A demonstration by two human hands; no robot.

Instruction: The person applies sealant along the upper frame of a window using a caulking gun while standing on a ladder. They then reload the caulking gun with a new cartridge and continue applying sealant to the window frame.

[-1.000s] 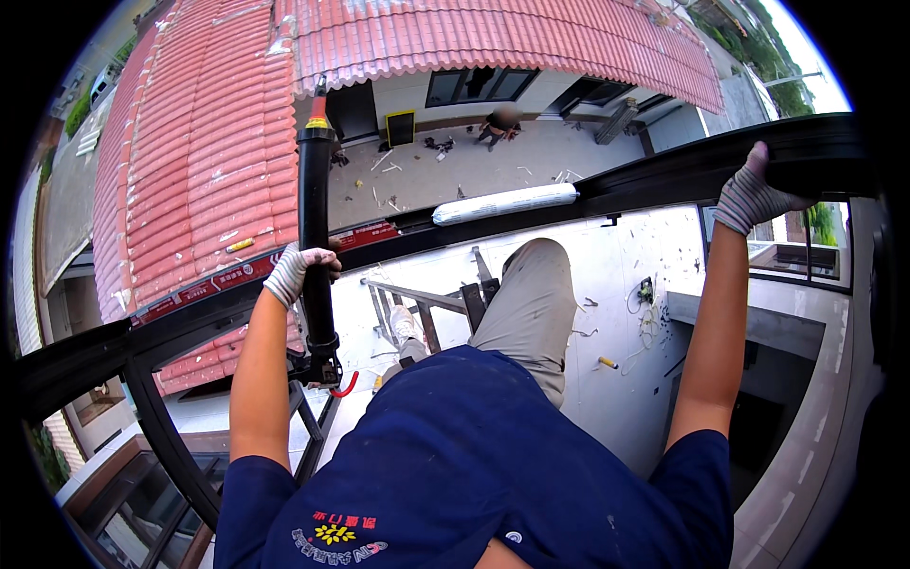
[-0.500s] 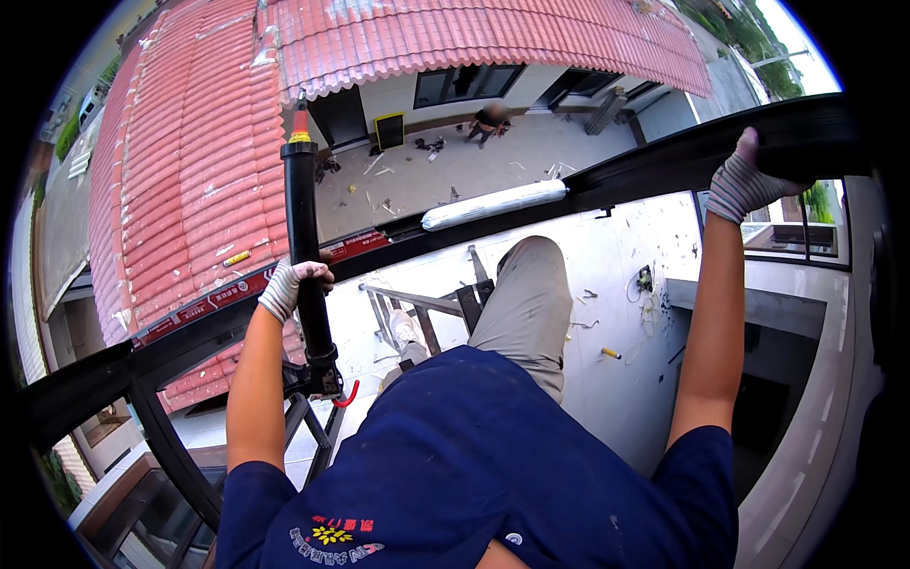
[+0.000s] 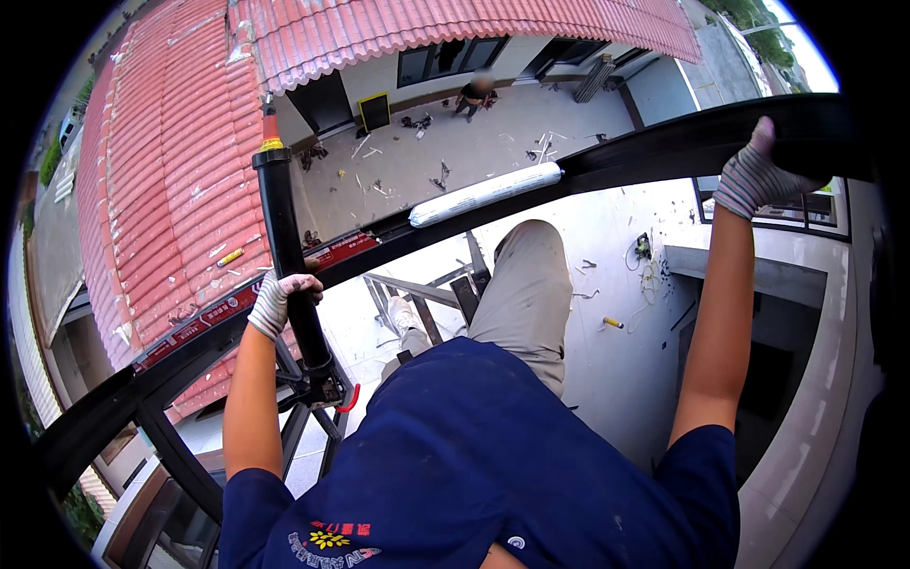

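My left hand (image 3: 282, 299), in a striped work glove with bare fingertips, wraps around the black barrel of a caulking gun (image 3: 282, 213). The gun stands nearly upright, its yellow-and-red nozzle end away from me and its red hook near my waist. A long black metal frame bar (image 3: 654, 171) crosses in front of me. My right hand (image 3: 754, 180), gloved the same way, grips this bar at the right, thumb on top and fingers partly hidden. Along the bar between my hands lies a white sausage pack of sealant (image 3: 485, 194).
A dark red printed strip (image 3: 204, 321) runs along the bar's left part. Below are a metal stand (image 3: 422, 289), a cable (image 3: 647, 270) and a yellow tube (image 3: 613, 322). Beyond the bar, red roof tiles (image 3: 180, 180) slope away, and a person (image 3: 474, 95) stands in the littered yard.
The view has shifted slightly. My left hand and the caulking gun sit a little further left and lower in the picture. Both hands keep their hold, and the sealant pack still lies on the bar.
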